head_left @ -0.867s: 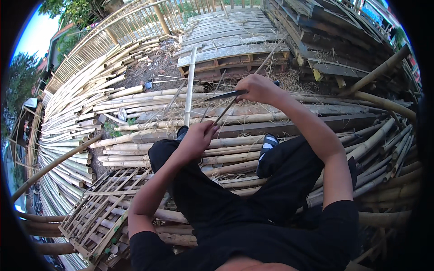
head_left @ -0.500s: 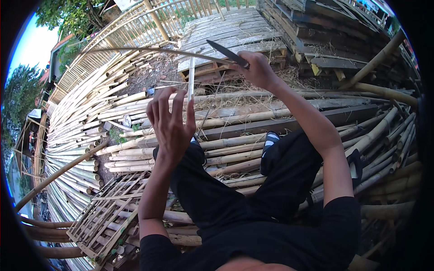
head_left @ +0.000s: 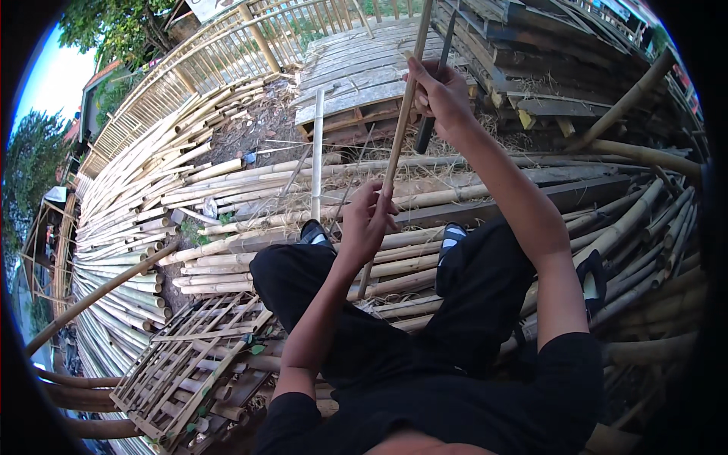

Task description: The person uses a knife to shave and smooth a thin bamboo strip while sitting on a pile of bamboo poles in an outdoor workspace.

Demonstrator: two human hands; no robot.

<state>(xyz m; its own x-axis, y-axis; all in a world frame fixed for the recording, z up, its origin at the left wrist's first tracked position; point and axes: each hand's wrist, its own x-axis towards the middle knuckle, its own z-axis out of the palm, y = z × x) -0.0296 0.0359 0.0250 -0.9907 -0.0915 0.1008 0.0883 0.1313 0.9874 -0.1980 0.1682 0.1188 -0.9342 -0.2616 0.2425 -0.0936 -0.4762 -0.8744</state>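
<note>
Gripping one stick (head_left: 398, 140), the left hand (head_left: 366, 225) is low, the right hand (head_left: 446, 98) high with a knife (head_left: 425, 135) too. Outside, bamboo poles (head_left: 114, 265) line the ground (head_left: 265, 114).

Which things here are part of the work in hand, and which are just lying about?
In use:
- stick, held in the left hand
- knife, held in the right hand

Seemingly just lying about:
- pale strip, untouched; may be related
- bamboo poles
- pallet
- slatted frame
- wood stack
</note>
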